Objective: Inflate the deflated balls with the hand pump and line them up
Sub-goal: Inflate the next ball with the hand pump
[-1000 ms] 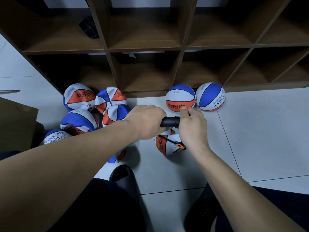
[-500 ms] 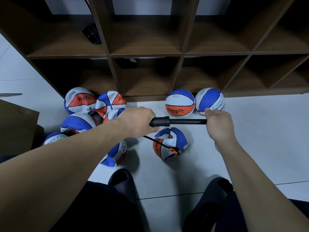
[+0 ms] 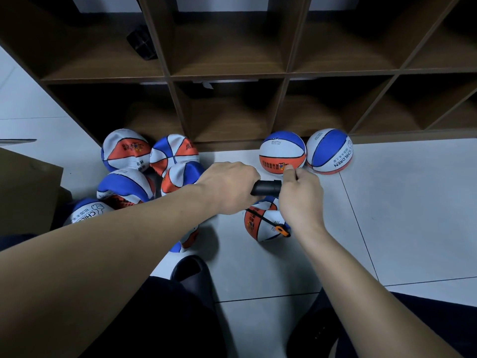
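Black plastic pump barrel (image 3: 267, 187) sat across your view, held level above the ball being filled (image 3: 265, 223). Your left hand (image 3: 229, 186) was wrapped round the barrel's near end, fingers curled tight; this looked like the steadying grip, keeping the body from kicking while the other hand drove the stroke. Your right hand (image 3: 300, 195) was closed on the plunger handle, hard up against the barrel's far end, so the shaft was hidden; judged to be the bottom of a compression stroke.

Directly below the grip, the ball lay on the floor tiles (image 3: 400, 215) with its panels visibly puckered, not yet round. A thin hose ran from under your left hand down across the ball to an orange fitting (image 3: 281, 229) at its lower right. Holding the pump just over the ball probably kept the hose slack, so the needle was not tugged.

Beyond the grip, two round balls (image 3: 282, 152) (image 3: 329, 151) stood side by side, touching, against the shelf base (image 3: 232, 144): the line begun. Left of the grip, a heap of slack balls (image 3: 126, 151) waited. Several remained, so the task was judged early.
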Demonstrator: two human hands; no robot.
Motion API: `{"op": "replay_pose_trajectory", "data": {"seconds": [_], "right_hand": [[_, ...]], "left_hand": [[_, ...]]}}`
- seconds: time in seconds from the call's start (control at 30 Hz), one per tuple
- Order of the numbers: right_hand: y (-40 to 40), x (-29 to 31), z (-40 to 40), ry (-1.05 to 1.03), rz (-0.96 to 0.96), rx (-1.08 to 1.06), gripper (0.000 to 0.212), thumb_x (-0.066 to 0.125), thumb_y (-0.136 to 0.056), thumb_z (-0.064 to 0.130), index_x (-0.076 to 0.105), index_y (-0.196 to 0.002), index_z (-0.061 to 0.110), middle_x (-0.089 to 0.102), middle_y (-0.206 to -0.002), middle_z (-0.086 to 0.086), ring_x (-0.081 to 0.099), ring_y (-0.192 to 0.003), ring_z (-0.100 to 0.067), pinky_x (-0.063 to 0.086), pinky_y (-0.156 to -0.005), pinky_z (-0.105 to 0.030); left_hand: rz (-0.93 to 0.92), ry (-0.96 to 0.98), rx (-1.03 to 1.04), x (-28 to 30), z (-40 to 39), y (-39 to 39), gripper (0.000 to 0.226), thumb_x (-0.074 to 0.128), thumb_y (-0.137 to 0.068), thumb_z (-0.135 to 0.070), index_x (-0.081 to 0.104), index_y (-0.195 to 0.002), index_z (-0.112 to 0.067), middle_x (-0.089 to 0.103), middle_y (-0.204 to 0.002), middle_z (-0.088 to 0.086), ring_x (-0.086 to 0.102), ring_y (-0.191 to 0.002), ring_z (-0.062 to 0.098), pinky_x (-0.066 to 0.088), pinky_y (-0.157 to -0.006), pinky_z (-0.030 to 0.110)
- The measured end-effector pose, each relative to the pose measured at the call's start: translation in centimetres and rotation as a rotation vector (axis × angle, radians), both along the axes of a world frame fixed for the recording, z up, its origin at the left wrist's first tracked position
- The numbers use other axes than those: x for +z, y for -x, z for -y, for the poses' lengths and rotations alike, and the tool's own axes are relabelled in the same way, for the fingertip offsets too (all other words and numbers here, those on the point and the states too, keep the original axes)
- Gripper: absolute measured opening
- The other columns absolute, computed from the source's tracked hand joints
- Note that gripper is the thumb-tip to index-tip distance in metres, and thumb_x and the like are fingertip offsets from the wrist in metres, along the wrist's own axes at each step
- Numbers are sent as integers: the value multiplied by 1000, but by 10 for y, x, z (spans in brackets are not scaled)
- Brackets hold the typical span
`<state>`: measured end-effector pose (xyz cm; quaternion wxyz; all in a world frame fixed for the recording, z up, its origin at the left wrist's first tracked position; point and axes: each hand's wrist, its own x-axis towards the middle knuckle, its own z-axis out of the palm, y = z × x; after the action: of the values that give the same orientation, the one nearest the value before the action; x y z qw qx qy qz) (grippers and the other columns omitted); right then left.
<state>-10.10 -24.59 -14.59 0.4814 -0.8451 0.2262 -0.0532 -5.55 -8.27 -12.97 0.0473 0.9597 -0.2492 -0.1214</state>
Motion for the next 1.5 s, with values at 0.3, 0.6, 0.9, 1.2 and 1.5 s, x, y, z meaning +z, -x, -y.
{"op": "replay_pose_trajectory", "data": {"seconds": [0.3, 0.6, 0.9, 1.2, 1.5], "right_hand": [[-12, 7, 31, -38, -97, 96, 48, 58, -107, 32, 45, -65, 12, 45, -61, -1, 43, -60, -22, 34, -56, -31], [-19, 9, 78, -183, -60, -238, 46, 61, -95, 21, 36, -56, 15, 33, -48, 9, 30, -65, -27, 28, -64, -41], [-9, -1, 24, -79, 10, -61, 49, 51, -107, 24, 37, -60, 19, 41, -59, 4, 37, -60, -21, 32, -62, -38], [-3, -5, 2, -41, -78, 33, 46, 48, -111, 36, 47, -68, 20, 53, -70, -2, 49, -64, -23, 37, -59, -34], [-26, 17, 82, -152, -116, -144, 38, 63, -98, 26, 45, -67, 13, 41, -56, 6, 35, -64, -24, 30, -59, -31]], "left_hand": [[-74, 13, 4, -1, -1, -5, 42, 61, -98, -66, 54, -76, -31, 63, -73, -8, 61, -68, 14, 38, -56, 31], [-58, -12, 42, 4, -8, -9, 36, 60, -100, -61, 57, -81, -31, 63, -76, -6, 61, -71, 16, 46, -61, 33], [-29, -20, 34, -1, -6, -6, 40, 58, -101, -61, 56, -77, -29, 62, -72, -7, 60, -66, 15, 43, -57, 32], [1, -24, -35, -7, 1, -4, 36, 58, -100, -60, 56, -80, -29, 60, -72, -8, 58, -62, 15, 41, -57, 31], [-72, -8, 86, -1, -18, -12, 37, 61, -99, -62, 58, -80, -30, 64, -76, -6, 63, -72, 17, 45, -59, 32]]}}
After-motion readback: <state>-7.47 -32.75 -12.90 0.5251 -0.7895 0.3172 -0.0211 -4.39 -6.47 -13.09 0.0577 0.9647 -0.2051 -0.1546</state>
